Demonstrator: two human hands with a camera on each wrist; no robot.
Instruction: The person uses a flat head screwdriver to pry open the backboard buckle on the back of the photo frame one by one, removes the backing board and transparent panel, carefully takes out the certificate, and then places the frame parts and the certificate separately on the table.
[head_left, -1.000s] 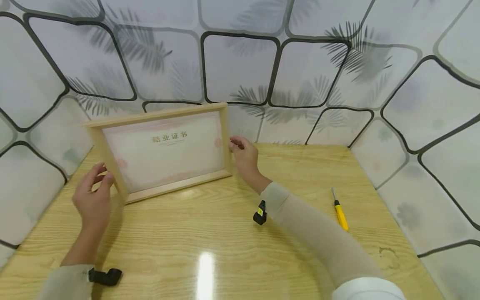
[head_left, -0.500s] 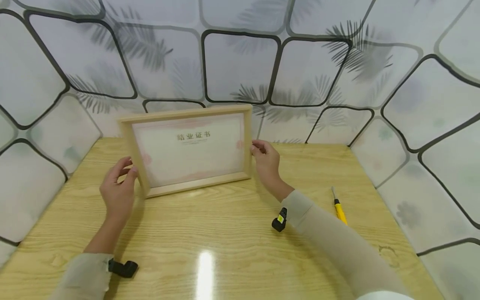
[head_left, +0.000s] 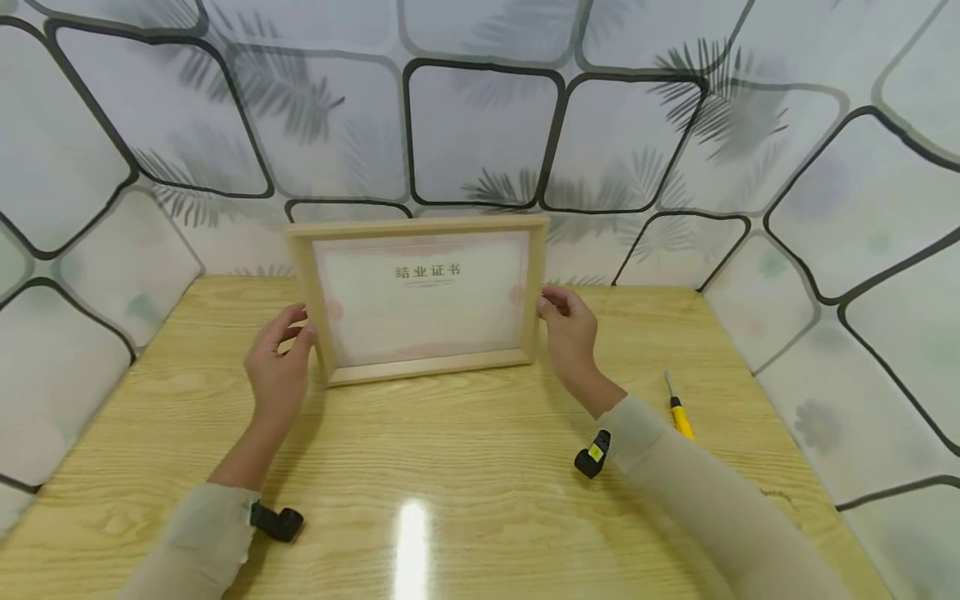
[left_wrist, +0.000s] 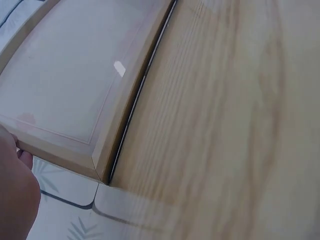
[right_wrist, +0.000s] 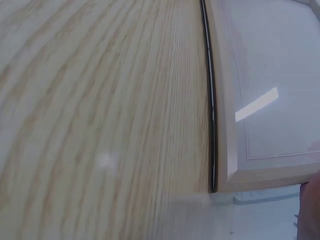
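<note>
A light wooden picture frame [head_left: 427,368] stands nearly upright toward the back of the table, a pale certificate with gold Chinese lettering behind its clear front. My left hand [head_left: 279,362] grips its left side, thumb in front and fingertips partly hidden behind the edge. On the opposite side my right hand [head_left: 572,337] pinches the right edge. In the left wrist view, part of the left hand [left_wrist: 17,187] shows at the frame's side [left_wrist: 60,157]. The right wrist view catches the frame's lower corner [right_wrist: 231,177] and a sliver of hand. A thin dark line runs along the bottom edge.
A yellow-handled screwdriver [head_left: 680,417] lies on the wood-grain table [head_left: 450,467] at the right, its handle end hidden by the right sleeve. Patterned wall covering [head_left: 480,133] encloses the back and both sides, close behind the frame.
Both hands have moved the picture frame to the right along the table and turned it to face me more squarely. The right forearm now covers part of the screwdriver.
</note>
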